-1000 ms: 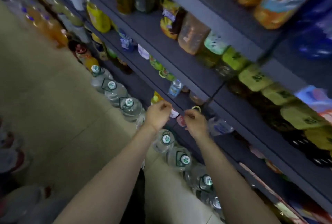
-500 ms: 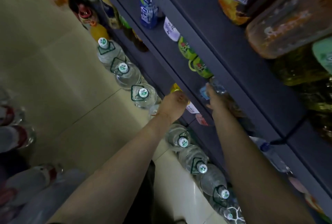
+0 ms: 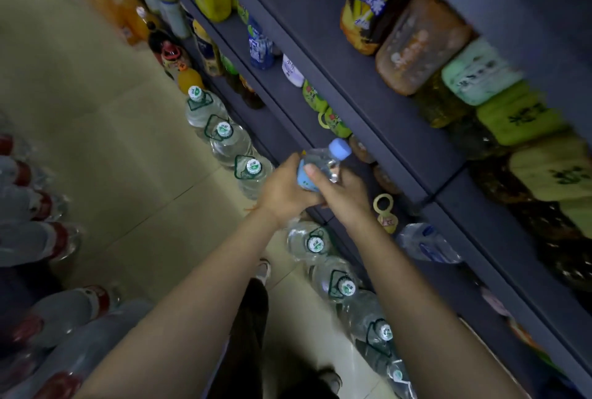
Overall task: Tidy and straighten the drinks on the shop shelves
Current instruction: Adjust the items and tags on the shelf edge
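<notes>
We are clamping both grips, left hand (image 3: pixel 282 195) and right hand (image 3: pixel 344 197), around a blue-capped water bottle (image 3: pixel 323 163), shelf (image 3: pixel 368 129) at two o'clock.

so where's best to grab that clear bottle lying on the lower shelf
Grip the clear bottle around its middle, reaching in from the aisle side. It lies on its side at the shelf's front edge, so its rounded body faces you while the cap end is narrower.

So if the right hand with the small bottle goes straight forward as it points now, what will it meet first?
Probably the dark shelf edge just beyond the blue cap of the small bottle that the right hand holds. The brown-topped bottles under that edge come next, though depth is unclear here.
</notes>
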A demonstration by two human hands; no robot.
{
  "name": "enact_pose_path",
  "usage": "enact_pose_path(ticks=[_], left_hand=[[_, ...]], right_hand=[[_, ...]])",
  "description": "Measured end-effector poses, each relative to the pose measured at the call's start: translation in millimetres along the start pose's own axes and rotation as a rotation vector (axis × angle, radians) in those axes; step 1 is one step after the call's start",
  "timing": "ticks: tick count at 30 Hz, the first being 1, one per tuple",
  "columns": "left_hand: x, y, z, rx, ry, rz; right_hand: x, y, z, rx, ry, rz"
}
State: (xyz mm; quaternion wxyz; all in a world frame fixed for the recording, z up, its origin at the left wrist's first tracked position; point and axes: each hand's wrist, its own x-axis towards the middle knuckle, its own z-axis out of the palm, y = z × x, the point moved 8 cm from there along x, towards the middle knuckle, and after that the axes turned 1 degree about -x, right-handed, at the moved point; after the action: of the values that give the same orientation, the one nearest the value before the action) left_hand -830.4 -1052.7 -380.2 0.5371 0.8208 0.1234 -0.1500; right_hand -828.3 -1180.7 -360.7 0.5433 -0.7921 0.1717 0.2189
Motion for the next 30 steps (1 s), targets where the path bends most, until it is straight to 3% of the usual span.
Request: enact_pose_path(ticks=[5,10,12,15,21,24,26,28,30], left_hand=[[-90,74,-18,-0.473,0.165,0.002],[-197,211,0,-0.66,0.141,0.253],[-243,273,14,-0.649,0.104,0.379],[-312,366,38,-0.621,0.042,0.598],[-425,514,71,-0.61,-0.104,0.989],[-441,555,91,-0.591,-0.151,1.042],[-434,570,108,-0.573,-0.132,0.968],[-414,574,129,-0.348,-0.028,0.915],[-393,571,150,0.06,0.135,0.965]], right_hand=[[-101,-50,-51,0.066,-0.108,-0.217],[-222,-102,-139,-0.066,-0.136,-0.548],[-275,-125,-186,-0.103,-0.079,-0.664],[-352,-161,-263,-0.105,0.13,-0.843],[-481,-209,-388,-0.148,0.517,-1.038],[-524,-219,-436,-0.144,0.694,-1.096],[-537,-221,-465,-0.118,0.79,-1.077],[-539,-221,-493,-0.078,0.864,-1.024],[-533,-220,-515,-0.085,0.934,-0.98]])
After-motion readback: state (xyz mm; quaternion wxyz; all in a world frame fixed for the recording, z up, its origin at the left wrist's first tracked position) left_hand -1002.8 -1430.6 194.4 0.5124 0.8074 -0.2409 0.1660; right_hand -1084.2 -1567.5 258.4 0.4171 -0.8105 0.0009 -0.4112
